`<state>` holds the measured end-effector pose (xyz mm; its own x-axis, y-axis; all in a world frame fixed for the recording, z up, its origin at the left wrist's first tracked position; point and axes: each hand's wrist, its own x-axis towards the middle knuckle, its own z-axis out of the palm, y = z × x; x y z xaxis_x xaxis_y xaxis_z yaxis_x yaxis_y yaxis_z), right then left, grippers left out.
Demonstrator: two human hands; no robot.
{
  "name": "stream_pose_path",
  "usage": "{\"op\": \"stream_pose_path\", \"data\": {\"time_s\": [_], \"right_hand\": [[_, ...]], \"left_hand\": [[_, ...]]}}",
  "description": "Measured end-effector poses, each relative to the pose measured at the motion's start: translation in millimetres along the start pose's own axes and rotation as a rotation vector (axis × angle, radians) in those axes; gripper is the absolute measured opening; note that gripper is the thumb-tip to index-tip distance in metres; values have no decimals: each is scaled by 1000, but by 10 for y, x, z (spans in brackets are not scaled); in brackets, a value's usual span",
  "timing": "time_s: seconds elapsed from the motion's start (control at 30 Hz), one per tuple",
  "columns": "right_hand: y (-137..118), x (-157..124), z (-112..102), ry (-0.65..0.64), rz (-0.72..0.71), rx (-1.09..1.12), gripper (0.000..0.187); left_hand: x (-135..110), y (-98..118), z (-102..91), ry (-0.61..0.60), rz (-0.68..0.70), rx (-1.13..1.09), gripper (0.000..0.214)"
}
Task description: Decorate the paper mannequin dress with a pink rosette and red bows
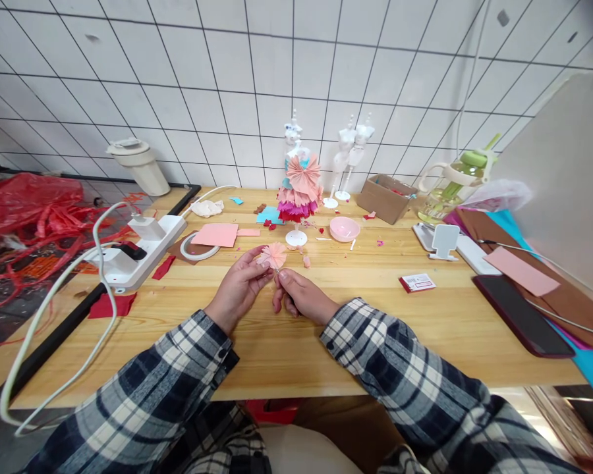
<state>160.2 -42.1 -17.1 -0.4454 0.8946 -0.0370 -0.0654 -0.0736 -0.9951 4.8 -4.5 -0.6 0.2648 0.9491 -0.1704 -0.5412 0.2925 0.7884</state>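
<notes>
My left hand (241, 283) pinches a small pleated pink paper flower (273, 255) between thumb and fingers, above the front middle of the table. Close against its lower edge, my right hand (304, 294) is closed around a thin, dark tool whose tip touches or nearly touches the paper; its kind is mostly hidden by the fingers. Just behind the hands stands a small white mannequin (296, 237) on a round base. It wears a layered paper dress (300, 187) in pink, magenta, red and blue, with a large pleated pink fan on the front.
Pink paper sheets (215, 235) overlap a white tape roll (190, 255) at left, beside a power strip (151, 253) with looping cables. A pink bowl (344, 228), cardboard box (385, 197), bare mannequins (346, 148), bottle (447, 191), phone stand (445, 241) and phone (521, 316) stand or lie rightward.
</notes>
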Motion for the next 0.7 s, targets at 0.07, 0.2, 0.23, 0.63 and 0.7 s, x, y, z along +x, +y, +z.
{"op": "stream_pose_path", "data": {"time_s": [0.07, 0.2, 0.23, 0.63, 0.7], "right_hand": [[-7, -3, -1, -6, 0, -2, 36], [-21, -8, -3, -1, 13, -11, 36], [-25, -9, -4, 3, 18, -12, 35], [-63, -13, -9, 16, 48, -7, 32], [-59, -16, -10, 8, 45, 5, 33]], "left_hand": [[-3, 3, 6, 3, -9, 4, 44], [-9, 3, 13, -1, -11, 18, 43], [-10, 2, 13, -1, -11, 22, 43], [-15, -6, -5, -20, -3, 54, 45], [-16, -6, 0, -13, -5, 54, 45]]}}
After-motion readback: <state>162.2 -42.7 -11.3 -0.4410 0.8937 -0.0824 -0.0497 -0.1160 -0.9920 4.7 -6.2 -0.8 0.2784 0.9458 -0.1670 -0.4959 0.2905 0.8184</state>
